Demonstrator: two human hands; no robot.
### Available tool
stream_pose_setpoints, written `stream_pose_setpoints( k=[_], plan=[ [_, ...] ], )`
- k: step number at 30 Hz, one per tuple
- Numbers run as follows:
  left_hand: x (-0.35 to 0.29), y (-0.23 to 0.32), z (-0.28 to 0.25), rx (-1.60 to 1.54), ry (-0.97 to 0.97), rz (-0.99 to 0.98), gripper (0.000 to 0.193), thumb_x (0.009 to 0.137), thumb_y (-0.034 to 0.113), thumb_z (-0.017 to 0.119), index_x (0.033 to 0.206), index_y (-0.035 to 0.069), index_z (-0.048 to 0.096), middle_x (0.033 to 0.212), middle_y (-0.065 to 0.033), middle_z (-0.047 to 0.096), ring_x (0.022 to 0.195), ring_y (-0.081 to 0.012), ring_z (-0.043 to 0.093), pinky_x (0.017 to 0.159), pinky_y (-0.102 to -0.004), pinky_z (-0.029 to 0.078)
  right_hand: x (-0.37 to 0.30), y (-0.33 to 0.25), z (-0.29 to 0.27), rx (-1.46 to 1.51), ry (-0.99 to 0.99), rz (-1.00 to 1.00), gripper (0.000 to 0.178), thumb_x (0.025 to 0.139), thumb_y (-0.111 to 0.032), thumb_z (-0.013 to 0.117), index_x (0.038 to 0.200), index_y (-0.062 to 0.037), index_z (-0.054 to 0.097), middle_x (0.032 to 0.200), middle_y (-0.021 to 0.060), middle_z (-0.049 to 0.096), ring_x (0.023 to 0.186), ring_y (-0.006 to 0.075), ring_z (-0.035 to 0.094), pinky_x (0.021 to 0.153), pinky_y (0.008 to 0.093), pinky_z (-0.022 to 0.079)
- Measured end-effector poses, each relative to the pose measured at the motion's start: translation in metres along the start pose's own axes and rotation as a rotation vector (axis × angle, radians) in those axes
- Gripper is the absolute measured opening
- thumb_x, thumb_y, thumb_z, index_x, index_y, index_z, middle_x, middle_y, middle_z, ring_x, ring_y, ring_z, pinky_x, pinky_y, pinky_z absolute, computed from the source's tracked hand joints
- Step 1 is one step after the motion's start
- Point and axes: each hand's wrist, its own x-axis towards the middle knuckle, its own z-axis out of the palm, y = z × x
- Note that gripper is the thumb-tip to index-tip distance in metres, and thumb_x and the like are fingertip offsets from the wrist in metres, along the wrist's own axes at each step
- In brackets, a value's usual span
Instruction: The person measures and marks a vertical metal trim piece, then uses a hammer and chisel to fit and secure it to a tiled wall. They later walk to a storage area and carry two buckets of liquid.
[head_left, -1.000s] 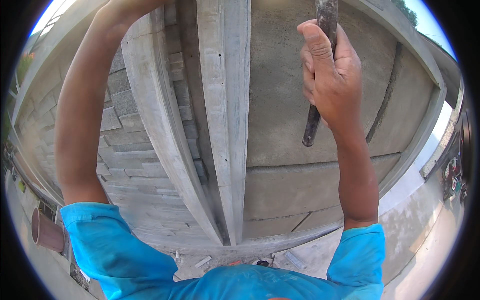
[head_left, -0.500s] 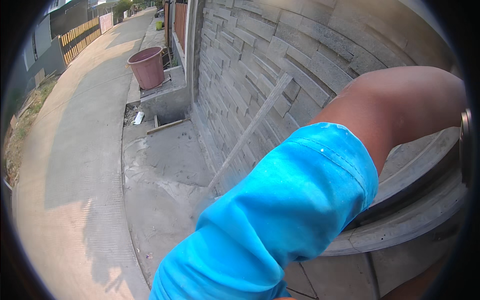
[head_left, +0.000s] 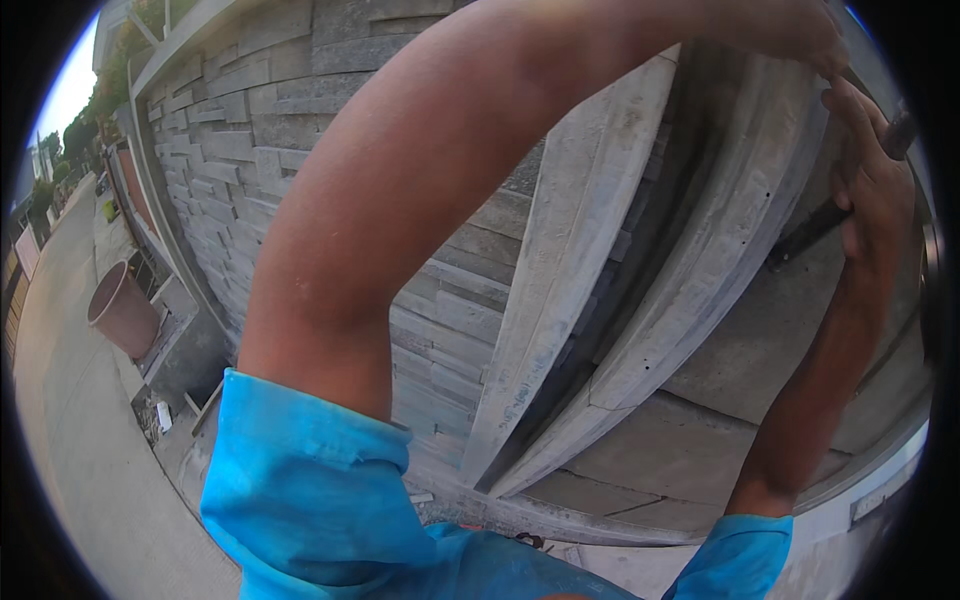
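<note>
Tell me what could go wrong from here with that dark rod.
The dark rod could knock the left grip, which appears close to the right grip holding it. If the rod swings, its lower end might scrape the pale concrete post it appears near; the true gap is unclear.

Short, creased bright-blue sleeves (head_left: 310, 490)
</note>
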Motion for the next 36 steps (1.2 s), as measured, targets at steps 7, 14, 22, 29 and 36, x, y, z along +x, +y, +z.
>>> stream_pose_setpoints(
  k=[7,14,22,29,36],
  plan=[
    [0.022,0.058,0.025,-0.228,0.276,-0.29,0.014,0.084,0.009,0.068,0.097,0.005,0.07,0.105,-0.0094,0.065,0.109,-0.0303,0.056,0.098,-0.0432,0.043,-0.014,-0.049,-0.015,0.086,0.182,0.07,0.013,0.085,-0.014,0.073,0.084,-0.001,0.076,0.071,0.0044,0.068,0.058,0.0119,0.058,0.054,0.0285,0.045],
    [0.007,0.091,0.041,-0.11,0.581,-0.707,0.061,0.074,0.012,0.078,0.128,-0.001,0.054,0.123,-0.0198,0.058,0.119,-0.0373,0.052,0.103,-0.0444,0.041,-0.016,-0.057,0.004,-0.018,0.311,0.043,0.014,0.083,-0.014,0.072,0.086,-0.0005,0.076,0.072,0.0078,0.071,0.066,0.013,0.066,0.062,0.0297,0.05],
    [0.023,0.117,0.042,-0.466,0.644,-0.991,0.073,0.078,0.013,0.078,0.139,-0.002,0.041,0.131,-0.0239,0.056,0.126,-0.0375,0.053,0.104,-0.0438,0.043,-0.022,-0.056,0.01,-0.053,0.324,-0.085,0.013,0.084,-0.01,0.068,0.086,-0.0005,0.076,0.073,0.0104,0.073,0.068,0.016,0.069,0.065,0.0302,0.053],
    [0.029,0.127,0.043,-0.523,0.657,-1.086,0.075,0.082,0.016,0.076,0.143,-0.001,0.036,0.133,-0.0249,0.055,0.127,-0.0384,0.053,0.105,-0.0441,0.043,-0.015,-0.05,0.008,-0.038,0.311,-0.129,0.014,0.086,-0.008,0.065,0.089,0.0012,0.075,0.074,0.013,0.072,0.067,0.0185,0.069,0.065,0.0317,0.053],
    [0.039,0.132,0.04,-0.404,0.643,-1.099,0.07,0.083,0.016,0.074,0.142,0.0,0.039,0.134,-0.0237,0.054,0.128,-0.038,0.052,0.106,-0.0438,0.042,-0.016,-0.047,0.004,-0.168,0.306,-0.12,0.017,0.087,-0.014,0.065,0.089,0.0007,0.074,0.075,0.0168,0.072,0.073,0.0244,0.072,0.067,0.0359,0.053]
  ],
)
